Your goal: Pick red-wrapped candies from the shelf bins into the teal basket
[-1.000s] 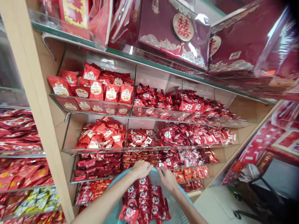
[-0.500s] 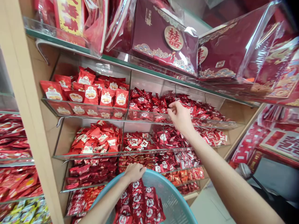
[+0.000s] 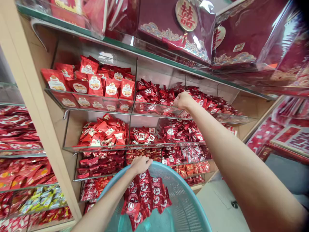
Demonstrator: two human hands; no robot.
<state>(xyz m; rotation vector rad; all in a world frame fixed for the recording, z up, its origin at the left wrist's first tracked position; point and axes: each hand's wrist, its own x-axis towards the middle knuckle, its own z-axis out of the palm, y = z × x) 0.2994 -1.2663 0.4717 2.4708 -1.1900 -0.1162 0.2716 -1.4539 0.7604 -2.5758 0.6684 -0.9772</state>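
Work in hand looks partway through. The basket stands before the shelves, with dark red packets bunched in overlapping rows at its far left; they take up only part of it. The left hand is on the basket's far rim, fingers curled over and apparently gripping it, close by the packets. The right hand is up at the front lip of a bin on the top candy shelf, beside the bin packets, with fingers bent downward; whether it pinches a packet or only touches the lip cannot be told, as the back of the hand hides the fingertips. Done, as far as visible: bin packets are heaped on that shelf, and red bags fill the bin to their left. Left over: the packets in the basket, whose round white labels resemble those of the bin packets, so they are probably the same kind. Stock alone does not settle how much handling remains; judged unfinished, since the right hand is at the bin and the basket holds packets.
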